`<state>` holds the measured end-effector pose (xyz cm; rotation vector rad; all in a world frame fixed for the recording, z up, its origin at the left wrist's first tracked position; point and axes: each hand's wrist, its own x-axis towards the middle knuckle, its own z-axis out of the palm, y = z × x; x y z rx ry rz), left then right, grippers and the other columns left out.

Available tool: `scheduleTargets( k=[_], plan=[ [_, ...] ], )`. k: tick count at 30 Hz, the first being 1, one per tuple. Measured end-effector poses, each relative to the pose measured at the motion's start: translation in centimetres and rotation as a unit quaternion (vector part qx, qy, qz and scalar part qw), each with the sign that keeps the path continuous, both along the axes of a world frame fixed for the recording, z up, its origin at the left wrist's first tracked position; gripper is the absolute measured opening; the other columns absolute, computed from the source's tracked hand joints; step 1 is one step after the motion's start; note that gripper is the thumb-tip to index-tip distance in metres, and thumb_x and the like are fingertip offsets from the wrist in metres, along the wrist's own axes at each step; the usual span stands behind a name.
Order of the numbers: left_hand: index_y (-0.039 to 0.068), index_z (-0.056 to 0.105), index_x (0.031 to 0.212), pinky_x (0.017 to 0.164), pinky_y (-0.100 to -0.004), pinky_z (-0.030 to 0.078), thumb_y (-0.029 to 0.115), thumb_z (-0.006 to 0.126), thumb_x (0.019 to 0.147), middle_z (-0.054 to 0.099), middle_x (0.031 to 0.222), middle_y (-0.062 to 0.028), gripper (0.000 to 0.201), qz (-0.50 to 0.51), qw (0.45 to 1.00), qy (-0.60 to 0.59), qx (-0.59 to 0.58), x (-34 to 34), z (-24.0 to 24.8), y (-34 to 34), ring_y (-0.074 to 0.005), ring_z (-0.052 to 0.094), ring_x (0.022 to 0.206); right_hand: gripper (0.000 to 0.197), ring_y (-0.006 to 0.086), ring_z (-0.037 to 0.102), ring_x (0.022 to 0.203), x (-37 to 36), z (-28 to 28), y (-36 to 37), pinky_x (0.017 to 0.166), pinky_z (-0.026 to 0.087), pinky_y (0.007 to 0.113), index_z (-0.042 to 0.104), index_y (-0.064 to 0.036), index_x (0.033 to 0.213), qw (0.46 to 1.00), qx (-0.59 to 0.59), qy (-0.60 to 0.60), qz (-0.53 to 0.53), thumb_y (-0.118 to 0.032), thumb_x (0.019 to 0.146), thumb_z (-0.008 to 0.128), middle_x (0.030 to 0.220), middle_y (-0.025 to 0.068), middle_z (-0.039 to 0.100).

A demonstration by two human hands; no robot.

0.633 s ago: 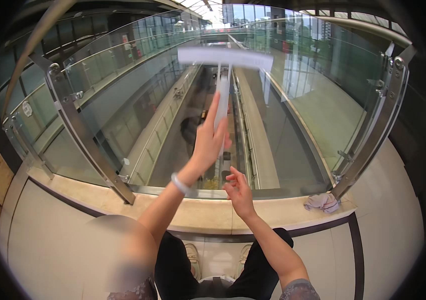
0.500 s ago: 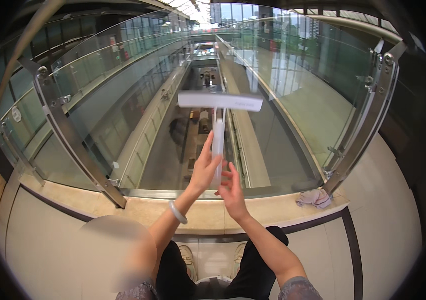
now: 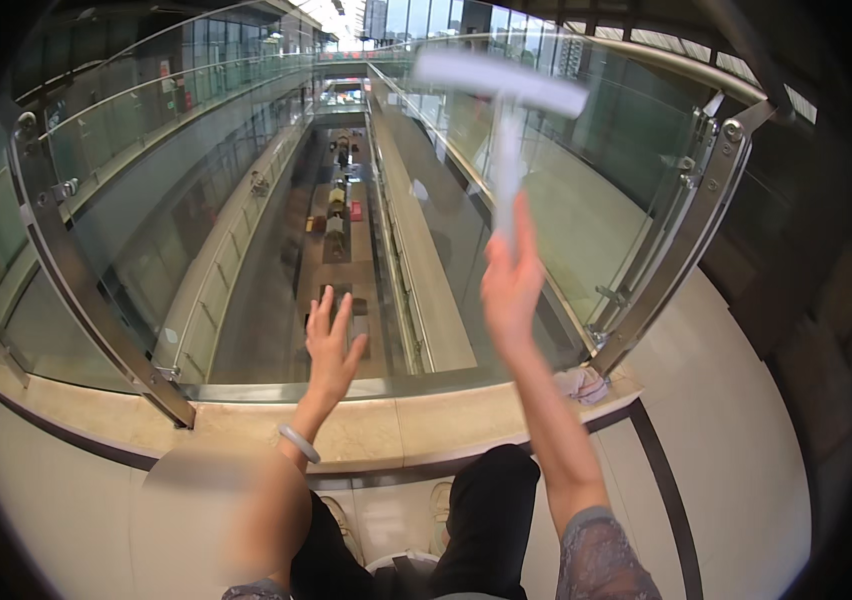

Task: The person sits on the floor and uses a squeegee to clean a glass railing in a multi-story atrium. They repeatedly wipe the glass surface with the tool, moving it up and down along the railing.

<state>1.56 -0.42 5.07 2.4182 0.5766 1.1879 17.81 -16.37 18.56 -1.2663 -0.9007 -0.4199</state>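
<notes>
My right hand (image 3: 513, 285) grips the handle of a white T-shaped squeegee (image 3: 501, 80), raised toward the upper right of the glass panel (image 3: 536, 200). The squeegee is smeared by motion, its wide head up and slightly tilted down to the right. I cannot tell whether its blade touches the glass. My left hand (image 3: 331, 345) holds nothing; its fingers are spread in front of the lower part of the panel, and a pale bangle (image 3: 299, 443) circles that wrist. Whether those fingers touch the glass is unclear.
Metal posts (image 3: 106, 290) flank the glass, with a handrail (image 3: 666, 62) along the top right. A crumpled pinkish cloth (image 3: 581, 384) lies on the stone ledge (image 3: 426, 430) by the right post. Through the glass, a deep atrium with lower floors shows.
The squeegee has gone from the middle to the upper right, now in my right hand alone. My left hand has let go of it and dropped to the lower left. The view has shifted rightward.
</notes>
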Motion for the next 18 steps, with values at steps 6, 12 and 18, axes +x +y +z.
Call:
scheduleTargets(
  k=[6,12,18],
  plan=[
    [0.015,0.039,0.144,0.109,-0.0493,0.023,0.006,0.065,0.081,0.017,0.157,-0.0145,0.069,0.0,0.997,0.058,0.058,-1.1,0.5,0.1,-0.0366,0.02,0.142,0.053,0.0034,0.038,0.047,4.2,8.1,-0.6,0.04,0.033,0.021,0.036,-0.0134,0.146,0.997,0.043,0.013,-0.061,-0.009,0.095,0.05,0.072,-0.0017,0.05],
    [0.015,0.04,0.144,0.11,-0.0482,0.022,0.001,0.066,0.079,0.014,0.157,-0.0157,0.071,-0.027,0.998,0.049,0.038,-0.8,0.5,-0.3,-0.0343,0.021,0.143,0.06,0.0051,0.043,0.05,1.3,-9.9,-1.3,0.044,0.037,0.021,0.034,-0.0106,0.148,0.989,-0.075,-0.07,-0.104,-0.007,0.091,0.053,0.08,0.0011,0.058],
    [0.013,0.045,0.14,0.108,-0.0469,0.024,-0.002,0.066,0.078,0.014,0.157,-0.0162,0.068,-0.031,0.997,0.049,0.05,-1.4,0.3,0.5,-0.0339,0.024,0.142,0.059,0.0051,0.04,0.048,2.8,-5.1,-3.0,0.042,0.035,0.021,0.03,-0.0123,0.149,0.992,-0.077,-0.017,-0.095,-0.009,0.094,0.049,0.073,0.0005,0.054]
  ],
)
